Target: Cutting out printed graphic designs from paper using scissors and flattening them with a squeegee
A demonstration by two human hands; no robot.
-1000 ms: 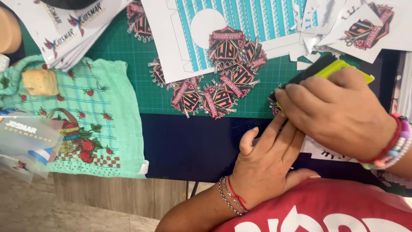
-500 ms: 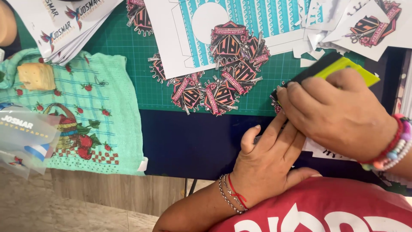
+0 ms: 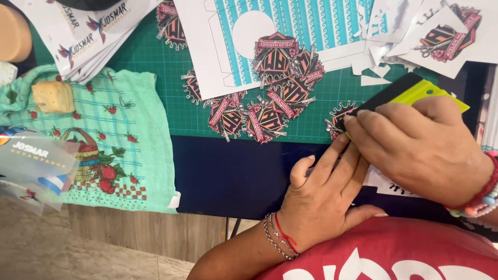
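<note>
Right hand (image 3: 420, 148) reaches in from the right, fingers clamped on the yellow-green plastic squeegee (image 3: 415, 94) at the green cutting mat's (image 3: 155, 67) edge; left hand (image 3: 321, 192) lies flat, fingers spread, pressing the dark blue surface (image 3: 233, 171) beside it.

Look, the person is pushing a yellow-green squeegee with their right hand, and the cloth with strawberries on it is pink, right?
Not quite. The head view shows the strawberry cloth is mint green, not pink. The rest holds: the right hand presses a yellow-green squeegee with a black edge, while the left hand lies flat beside it on the dark blue surface.
</note>
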